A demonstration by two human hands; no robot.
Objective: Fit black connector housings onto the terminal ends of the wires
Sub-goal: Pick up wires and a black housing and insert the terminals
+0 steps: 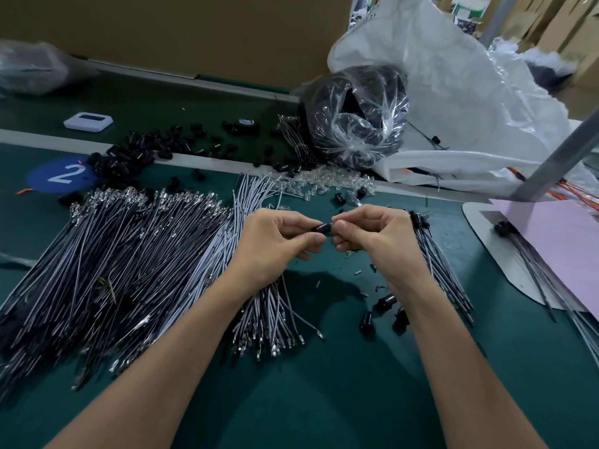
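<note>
A black connector housing (323,227) is held in the air above the green mat (324,384), lying roughly level between the two hands. The left hand (275,246) pinches its left end between thumb and forefinger, the other fingers curled beneath. The right hand (377,239) pinches its right end the same way; whether a wire terminal sits between those fingertips cannot be told. Directly below and to the left of the housing, a bundle of pale grey wires (269,306) runs under the left wrist, its metal terminals fanned toward the viewer. Farther left of the housing spreads a large heap of darker wires (129,264). Just right of it, past the right hand, lies a row of wires already capped in black (434,254). Below the housing, near the right forearm, a few loose housings (385,299) lie on the mat. Beyond it are scattered clear plastic pieces (324,183), and farther back a clear bag of black parts (356,115) resting against a white sack (453,92). Up and to the far left of the housing sit a pile of loose black housings (129,153) and a blue disc marked 2 (61,175).
</note>
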